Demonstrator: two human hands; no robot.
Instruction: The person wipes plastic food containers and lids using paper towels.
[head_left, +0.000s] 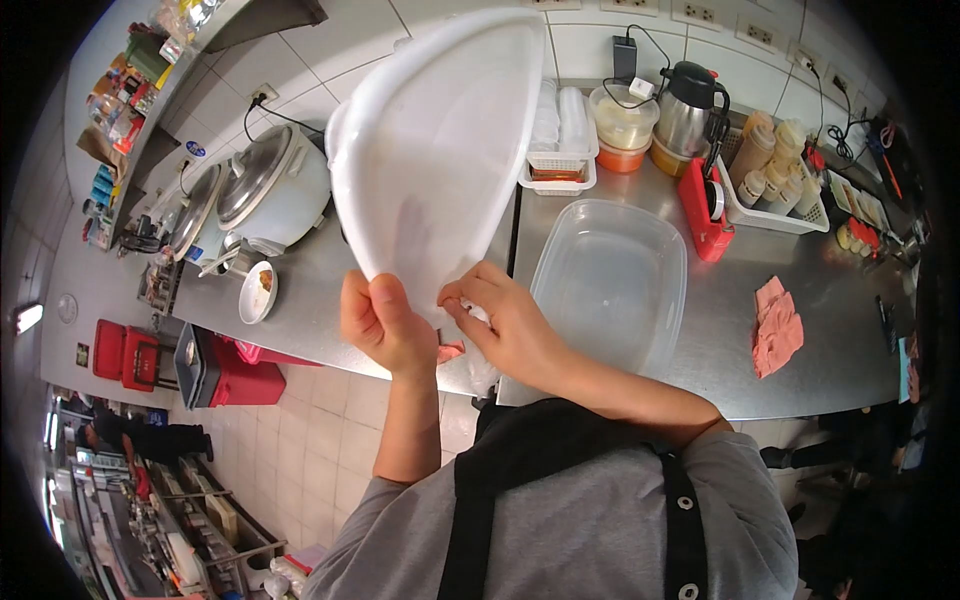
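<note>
A large white plastic tub or lid (440, 150) is raised and tilted above the steel counter. My left hand (390, 322) grips its lower corner, thumb on top. My right hand (495, 318) is beside that corner with its fingers curled together; whitish, crumpled material (478, 320) shows at the palm, too unclear to name. A clear rectangular container (612, 280) stands on the counter to the right of my right hand. Part of a pink cloth (450, 348) shows between my wrists.
Two large cookers (275, 185) and a small bowl (258, 292) stand left. Behind are stacked tubs (624, 125), a steel jug (690, 105) and a basket of bottles (780, 180). A folded pink cloth (777, 327) lies right. Another person (155, 438) stands far left.
</note>
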